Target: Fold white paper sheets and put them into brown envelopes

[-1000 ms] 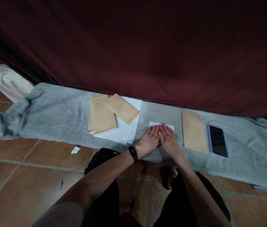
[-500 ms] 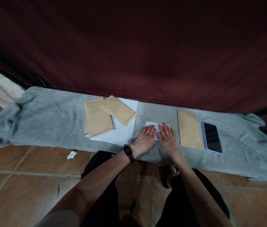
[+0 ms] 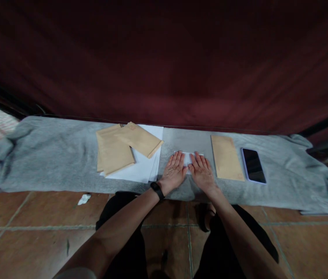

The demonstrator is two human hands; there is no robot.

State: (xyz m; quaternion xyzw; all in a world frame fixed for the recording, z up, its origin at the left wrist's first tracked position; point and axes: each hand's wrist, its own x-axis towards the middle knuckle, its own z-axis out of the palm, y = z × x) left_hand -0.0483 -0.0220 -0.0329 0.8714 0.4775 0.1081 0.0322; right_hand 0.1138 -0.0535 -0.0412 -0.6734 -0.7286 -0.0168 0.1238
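Note:
A small piece of folded white paper (image 3: 188, 158) lies on the grey cloth (image 3: 62, 155). My left hand (image 3: 174, 170) rests flat on its left part, fingers stretched out and pointing away from me. On its right part lies my right hand (image 3: 202, 170), also flat with the fingers extended. The thumbs are close together near the middle of the paper. Both palms hide much of it. To the right is a single brown envelope (image 3: 227, 158), beside a phone (image 3: 253, 166) with a dark screen.
Several brown envelopes (image 3: 115, 151) overlap on white sheets (image 3: 143, 166) to the left. A dark red curtain (image 3: 164, 77) hangs behind the cloth-covered surface. A white scrap (image 3: 84, 199) lies on the tiled floor (image 3: 36, 248).
My hands have slid apart a little, the left one outward, and show more of the paper between them. The view has also shifted and turned slightly.

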